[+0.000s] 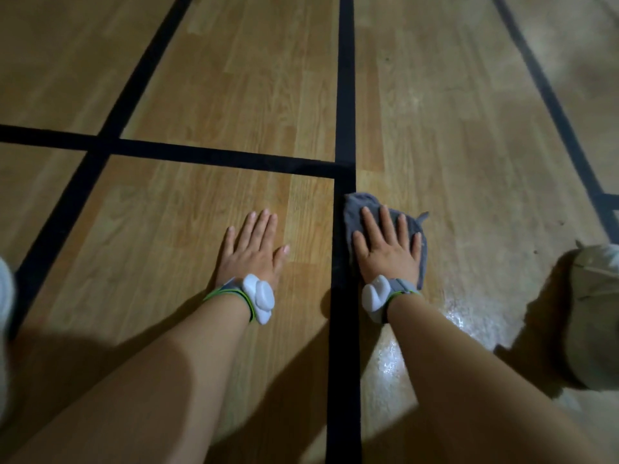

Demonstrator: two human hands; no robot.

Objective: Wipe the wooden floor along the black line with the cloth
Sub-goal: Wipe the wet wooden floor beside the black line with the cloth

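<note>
Grey cloth lies on the wooden floor, its left edge overlapping the long black line just below a crossing line. The right hand presses flat on the cloth, fingers straight and spread, curled round nothing. The left hand rests flat on bare boards left of the line, fingers likewise straight. A wet sheen shows beside the right forearm. The khaki shape at the right edge may be a knee.
</note>
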